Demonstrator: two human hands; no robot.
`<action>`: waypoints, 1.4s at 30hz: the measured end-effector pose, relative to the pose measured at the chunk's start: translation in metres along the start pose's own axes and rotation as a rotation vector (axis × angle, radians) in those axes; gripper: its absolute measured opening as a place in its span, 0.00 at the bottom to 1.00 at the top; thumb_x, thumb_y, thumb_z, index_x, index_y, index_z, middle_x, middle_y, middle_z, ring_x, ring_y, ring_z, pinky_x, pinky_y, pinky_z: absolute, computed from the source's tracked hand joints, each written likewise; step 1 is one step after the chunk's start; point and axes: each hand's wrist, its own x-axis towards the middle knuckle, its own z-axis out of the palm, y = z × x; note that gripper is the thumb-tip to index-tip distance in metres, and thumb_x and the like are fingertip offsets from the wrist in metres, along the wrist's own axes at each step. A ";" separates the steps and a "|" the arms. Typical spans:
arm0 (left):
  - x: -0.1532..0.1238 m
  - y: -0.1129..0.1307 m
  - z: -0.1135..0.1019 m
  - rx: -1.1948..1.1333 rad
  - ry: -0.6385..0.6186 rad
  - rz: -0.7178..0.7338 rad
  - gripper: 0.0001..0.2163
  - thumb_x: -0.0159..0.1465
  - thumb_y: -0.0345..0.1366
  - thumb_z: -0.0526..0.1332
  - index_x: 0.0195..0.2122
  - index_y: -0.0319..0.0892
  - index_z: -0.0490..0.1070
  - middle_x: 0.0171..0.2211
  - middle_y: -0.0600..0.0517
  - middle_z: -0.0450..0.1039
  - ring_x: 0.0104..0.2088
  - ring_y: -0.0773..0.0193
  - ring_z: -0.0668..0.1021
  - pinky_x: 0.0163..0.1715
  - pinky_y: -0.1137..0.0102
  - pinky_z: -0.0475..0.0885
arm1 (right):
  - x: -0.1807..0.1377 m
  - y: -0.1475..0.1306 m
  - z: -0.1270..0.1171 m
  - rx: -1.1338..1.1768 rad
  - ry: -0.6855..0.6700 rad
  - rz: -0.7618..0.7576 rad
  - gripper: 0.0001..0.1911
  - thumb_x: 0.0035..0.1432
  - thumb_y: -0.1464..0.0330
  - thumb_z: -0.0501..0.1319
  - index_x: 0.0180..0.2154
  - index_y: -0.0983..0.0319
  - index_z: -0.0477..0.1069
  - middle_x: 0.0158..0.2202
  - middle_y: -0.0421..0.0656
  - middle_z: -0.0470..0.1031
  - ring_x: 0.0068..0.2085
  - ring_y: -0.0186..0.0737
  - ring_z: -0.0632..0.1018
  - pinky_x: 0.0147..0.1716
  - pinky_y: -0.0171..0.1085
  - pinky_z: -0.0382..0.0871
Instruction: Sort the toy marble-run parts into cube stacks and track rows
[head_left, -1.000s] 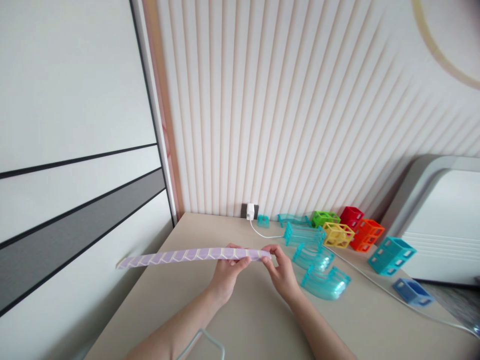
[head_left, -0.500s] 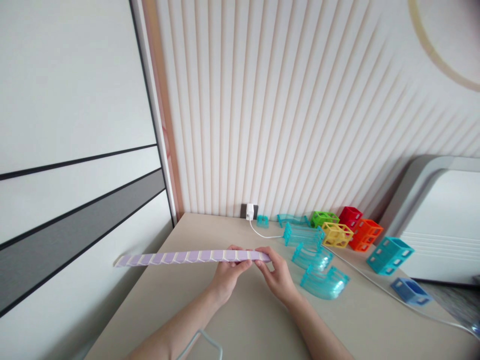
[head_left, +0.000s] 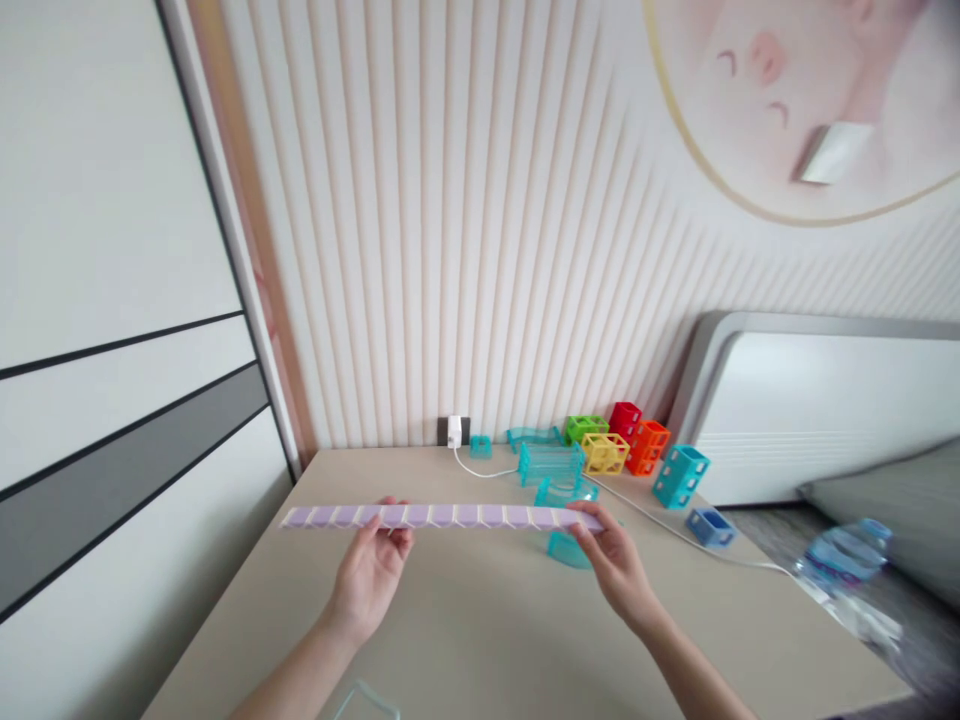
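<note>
A long, straight lavender snake puzzle [head_left: 442, 516] with white seams between its segments spans the space in front of me, roughly level. My left hand [head_left: 373, 580] pinches it left of its middle, thumb in front and fingers partly hidden behind it. At the right end, my right hand [head_left: 611, 560] grips it between thumb and fingers. The puzzle's left end sticks out free past my left hand. Behind the right end are clear teal curved track pieces [head_left: 570, 550], partly covered by the puzzle and hand.
Along the wall stand teal track pieces [head_left: 551, 465] and green [head_left: 585, 430], yellow [head_left: 604, 455], red [head_left: 624, 420], orange [head_left: 646, 447], teal [head_left: 680, 477] and blue [head_left: 710, 527] blocks. A white charger [head_left: 454, 432] trails a cable over the table [head_left: 480, 640]. A bottle [head_left: 844, 555] lies beyond the right edge.
My hands have moved apart; the left has slid left along the snake puzzle while the right holds its end. The view has turned right, bringing the bottle and wall picture into sight.
</note>
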 end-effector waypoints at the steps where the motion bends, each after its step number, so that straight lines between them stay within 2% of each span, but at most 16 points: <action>1: -0.003 0.003 -0.004 0.021 0.026 -0.021 0.11 0.57 0.30 0.67 0.41 0.39 0.75 0.37 0.48 0.80 0.31 0.65 0.80 0.33 0.71 0.79 | -0.007 0.001 -0.020 -0.007 -0.004 0.027 0.19 0.58 0.51 0.64 0.43 0.58 0.75 0.34 0.43 0.76 0.34 0.44 0.74 0.33 0.38 0.69; 4: -0.017 0.004 -0.013 0.197 0.068 -0.053 0.15 0.52 0.25 0.70 0.41 0.39 0.76 0.35 0.49 0.80 0.32 0.63 0.81 0.35 0.70 0.79 | -0.030 0.006 -0.074 -0.052 -0.007 0.079 0.18 0.57 0.52 0.65 0.42 0.57 0.77 0.34 0.44 0.77 0.32 0.43 0.75 0.31 0.37 0.70; 6: -0.027 0.000 -0.016 0.362 0.000 -0.117 0.19 0.51 0.29 0.73 0.44 0.41 0.76 0.38 0.49 0.80 0.36 0.59 0.82 0.41 0.67 0.79 | -0.043 0.012 -0.105 -0.104 0.002 0.104 0.19 0.55 0.51 0.66 0.42 0.57 0.78 0.34 0.44 0.78 0.32 0.45 0.76 0.31 0.39 0.71; 8: -0.034 -0.005 -0.015 0.526 -0.079 -0.156 0.19 0.49 0.34 0.76 0.43 0.42 0.77 0.38 0.49 0.81 0.39 0.55 0.81 0.44 0.64 0.77 | -0.053 0.019 -0.130 -0.206 -0.004 0.117 0.19 0.53 0.52 0.67 0.41 0.57 0.79 0.35 0.46 0.79 0.35 0.48 0.78 0.35 0.41 0.73; 10: -0.037 -0.010 -0.014 0.694 -0.189 -0.205 0.19 0.47 0.38 0.77 0.39 0.42 0.79 0.34 0.49 0.81 0.37 0.53 0.81 0.42 0.62 0.75 | -0.060 0.028 -0.153 -0.316 -0.049 0.119 0.17 0.52 0.53 0.68 0.41 0.56 0.80 0.38 0.48 0.80 0.40 0.52 0.79 0.40 0.44 0.74; 13: -0.034 -0.015 -0.014 0.868 -0.379 -0.263 0.18 0.47 0.42 0.76 0.39 0.45 0.81 0.30 0.49 0.80 0.33 0.54 0.78 0.38 0.60 0.73 | -0.065 0.039 -0.182 -0.417 -0.120 0.104 0.14 0.53 0.56 0.68 0.40 0.54 0.81 0.41 0.50 0.81 0.44 0.56 0.79 0.43 0.48 0.74; 16: -0.029 -0.019 -0.016 0.903 -0.458 -0.275 0.18 0.50 0.45 0.74 0.43 0.49 0.80 0.30 0.49 0.80 0.33 0.54 0.77 0.36 0.60 0.72 | -0.067 0.049 -0.205 -0.478 -0.117 0.057 0.12 0.55 0.57 0.67 0.40 0.53 0.81 0.43 0.52 0.80 0.46 0.58 0.79 0.46 0.50 0.73; 19: -0.025 -0.023 -0.014 0.981 -0.489 -0.306 0.21 0.52 0.46 0.73 0.45 0.43 0.79 0.29 0.47 0.79 0.30 0.55 0.76 0.32 0.64 0.72 | -0.067 0.056 -0.221 -0.524 -0.101 0.022 0.13 0.55 0.56 0.67 0.41 0.53 0.82 0.43 0.53 0.81 0.45 0.59 0.80 0.47 0.51 0.73; 22: -0.023 -0.030 -0.007 1.205 -0.504 -0.176 0.17 0.54 0.45 0.71 0.43 0.44 0.81 0.28 0.50 0.76 0.27 0.58 0.74 0.27 0.68 0.70 | -0.066 0.062 -0.234 -0.601 -0.133 0.002 0.14 0.57 0.55 0.66 0.42 0.54 0.81 0.43 0.54 0.80 0.46 0.57 0.79 0.47 0.51 0.73; 26: -0.020 -0.044 0.008 1.569 -0.715 0.094 0.10 0.58 0.37 0.67 0.42 0.51 0.81 0.39 0.51 0.76 0.37 0.58 0.76 0.39 0.68 0.71 | -0.061 0.072 -0.249 -0.762 -0.160 -0.024 0.18 0.60 0.53 0.61 0.45 0.56 0.80 0.46 0.53 0.78 0.48 0.54 0.78 0.51 0.52 0.71; 28: -0.018 -0.052 0.015 1.718 -0.805 0.171 0.12 0.60 0.34 0.64 0.44 0.52 0.79 0.42 0.51 0.74 0.41 0.58 0.76 0.44 0.67 0.70 | -0.058 0.078 -0.258 -0.838 -0.162 -0.012 0.20 0.61 0.53 0.60 0.46 0.57 0.79 0.46 0.52 0.77 0.49 0.54 0.77 0.52 0.51 0.70; 31: -0.017 -0.065 0.024 1.860 -0.874 0.249 0.12 0.62 0.32 0.62 0.46 0.50 0.77 0.42 0.51 0.73 0.43 0.58 0.76 0.46 0.65 0.69 | -0.055 0.088 -0.269 -0.913 -0.183 0.023 0.21 0.63 0.52 0.57 0.48 0.58 0.78 0.47 0.52 0.77 0.49 0.53 0.78 0.52 0.50 0.71; 36: -0.014 -0.081 0.027 1.915 -0.908 0.266 0.13 0.62 0.31 0.63 0.48 0.48 0.76 0.42 0.50 0.74 0.46 0.55 0.75 0.48 0.63 0.69 | -0.053 0.103 -0.276 -0.981 -0.188 0.018 0.20 0.65 0.54 0.55 0.50 0.56 0.77 0.50 0.50 0.78 0.51 0.50 0.78 0.52 0.47 0.73; 40: -0.013 -0.080 0.019 1.863 -0.888 0.259 0.14 0.61 0.33 0.64 0.49 0.48 0.75 0.43 0.49 0.73 0.46 0.56 0.75 0.50 0.62 0.69 | -0.058 0.111 -0.277 -1.083 -0.128 -0.001 0.21 0.65 0.55 0.54 0.52 0.56 0.75 0.50 0.50 0.78 0.50 0.49 0.80 0.50 0.44 0.75; 42: -0.013 -0.077 0.016 1.833 -0.876 0.246 0.14 0.62 0.34 0.64 0.49 0.48 0.75 0.44 0.49 0.73 0.46 0.56 0.75 0.50 0.63 0.69 | -0.062 0.110 -0.274 -1.158 -0.084 -0.013 0.22 0.64 0.55 0.54 0.53 0.57 0.74 0.51 0.51 0.77 0.49 0.51 0.80 0.49 0.46 0.76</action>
